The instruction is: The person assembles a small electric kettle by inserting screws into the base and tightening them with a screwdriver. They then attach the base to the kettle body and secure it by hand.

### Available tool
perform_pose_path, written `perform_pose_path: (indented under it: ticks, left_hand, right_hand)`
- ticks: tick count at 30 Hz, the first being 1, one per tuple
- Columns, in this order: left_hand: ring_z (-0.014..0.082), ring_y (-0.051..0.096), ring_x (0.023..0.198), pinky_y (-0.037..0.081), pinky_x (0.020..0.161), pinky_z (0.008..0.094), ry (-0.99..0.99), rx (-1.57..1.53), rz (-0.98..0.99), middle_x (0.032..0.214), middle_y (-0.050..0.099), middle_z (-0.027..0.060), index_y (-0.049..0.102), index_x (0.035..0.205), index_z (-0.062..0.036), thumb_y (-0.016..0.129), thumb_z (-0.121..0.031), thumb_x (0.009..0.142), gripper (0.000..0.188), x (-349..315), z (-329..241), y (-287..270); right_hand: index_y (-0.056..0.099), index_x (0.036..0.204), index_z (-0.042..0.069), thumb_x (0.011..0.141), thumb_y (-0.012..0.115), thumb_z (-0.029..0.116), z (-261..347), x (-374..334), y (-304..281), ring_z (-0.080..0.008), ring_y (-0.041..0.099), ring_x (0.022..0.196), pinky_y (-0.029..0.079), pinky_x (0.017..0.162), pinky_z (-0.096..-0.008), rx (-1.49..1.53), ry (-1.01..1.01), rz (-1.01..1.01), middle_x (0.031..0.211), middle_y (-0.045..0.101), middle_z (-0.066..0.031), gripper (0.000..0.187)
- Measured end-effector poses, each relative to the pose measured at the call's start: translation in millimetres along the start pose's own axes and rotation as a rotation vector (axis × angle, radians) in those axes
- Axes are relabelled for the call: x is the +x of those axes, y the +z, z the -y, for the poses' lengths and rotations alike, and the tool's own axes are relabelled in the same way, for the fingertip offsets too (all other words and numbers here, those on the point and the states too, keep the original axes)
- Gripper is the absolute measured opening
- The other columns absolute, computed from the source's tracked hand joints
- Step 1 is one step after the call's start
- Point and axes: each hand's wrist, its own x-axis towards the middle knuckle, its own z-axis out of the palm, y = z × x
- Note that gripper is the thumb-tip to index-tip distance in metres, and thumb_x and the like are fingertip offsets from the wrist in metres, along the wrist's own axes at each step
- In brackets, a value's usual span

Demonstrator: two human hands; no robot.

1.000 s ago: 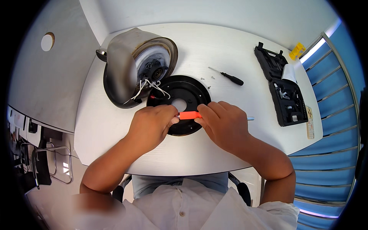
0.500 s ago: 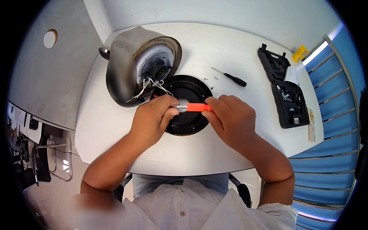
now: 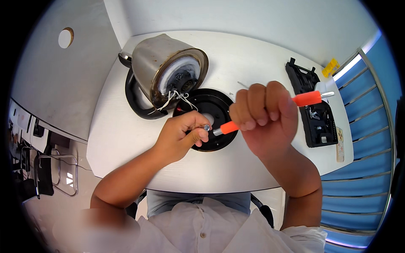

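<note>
My left hand (image 3: 179, 135) is closed, pinching a small metal socket (image 3: 206, 127) between thumb and fingers. My right hand (image 3: 268, 120) is wrapped round an orange-handled driver (image 3: 307, 98), which shows metal at both ends. One metal end is close to the socket, with a small gap between them. Beneath the hands lies a round black kettle base (image 3: 202, 146), partly covered by them. Behind it to the left, a stainless steel kettle (image 3: 154, 63) rests on its side, its underside exposed and white wires (image 3: 170, 99) running toward the base.
At the right stands an open black tool case (image 3: 325, 126) holding metal bits. A pale remote control (image 3: 340, 145) lies beside it, and a yellow box (image 3: 331, 67) is farther back. The screwdriver shaft (image 3: 243, 84) shows behind my right hand, which hides its handle. Metal railings (image 3: 367, 170) run along the right.
The driver and the socket piece in my left hand have come apart. My right hand has risen and turned, tilting the driver. My left hand has shifted slightly right and nearer.
</note>
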Motion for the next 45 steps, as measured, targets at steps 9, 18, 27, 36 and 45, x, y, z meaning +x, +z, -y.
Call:
perform_pose_path:
  ticks: [9, 18, 27, 36, 45]
  left_hand:
    - [0.0058, 0.053, 0.058, 0.045, 0.053, 0.0198, 0.082, -0.075, -0.030, 0.069, 0.059, 0.0023, 0.056, 0.092, -0.0009, 0.055, -0.025, 0.093, 0.024, -5, -11, 1]
    - [0.0072, 0.049, 0.049, 0.041, 0.047, 0.0203, 0.010, 0.018, -0.023, 0.062, 0.056, 0.0033, 0.054, 0.089, -0.0006, 0.048, -0.031, 0.096, 0.032, -5, -16, 0]
    - [0.0086, 0.049, 0.051, 0.042, 0.050, 0.0210, -0.080, -0.145, 0.022, 0.063, 0.054, 0.0040, 0.054, 0.092, -0.0001, 0.042, -0.032, 0.098, 0.034, -4, -10, 1]
    - [0.0091, 0.051, 0.059, 0.041, 0.057, 0.0208, 0.012, -0.329, 0.004, 0.070, 0.055, 0.0043, 0.053, 0.095, -0.0030, 0.042, -0.030, 0.098, 0.029, 2, -5, -4]
    - [0.0092, 0.055, 0.066, 0.045, 0.061, 0.0213, 0.059, -0.390, -0.059, 0.078, 0.059, 0.0055, 0.051, 0.100, -0.0047, 0.055, -0.018, 0.093, 0.016, 3, -4, -4]
  right_hand:
    - [0.031, 0.059, 0.011, 0.091, 0.044, 0.023, -17, 18, 14, -0.0149, 0.036, 0.048, 0.031, 0.046, -0.0289, 0.038, -0.005, -0.053, 0.052, 0.035, -0.0015, 0.037]
    - [0.035, 0.061, 0.013, 0.092, 0.047, 0.027, -25, 14, 14, -0.0129, 0.035, 0.048, 0.029, 0.044, -0.0279, -0.216, -0.088, 0.184, 0.053, 0.039, 0.0010, 0.036]
    - [0.037, 0.062, 0.009, 0.083, 0.051, 0.012, -28, 12, 11, -0.0140, 0.036, 0.049, 0.030, 0.046, -0.0280, -0.072, -0.078, 0.099, 0.054, 0.045, -0.0048, 0.026]
    - [0.048, 0.105, 0.011, 0.097, 0.037, 0.038, -10, 24, -1, -0.0200, 0.050, 0.073, 0.041, 0.066, -0.0335, 0.218, 0.032, -0.466, 0.080, 0.049, -0.0054, 0.031]
    - [0.041, 0.119, 0.012, 0.099, 0.029, 0.040, -8, 19, -4, -0.0191, 0.052, 0.072, 0.045, 0.062, -0.0309, 0.390, 0.089, -0.457, 0.085, 0.051, -0.0054, 0.036]
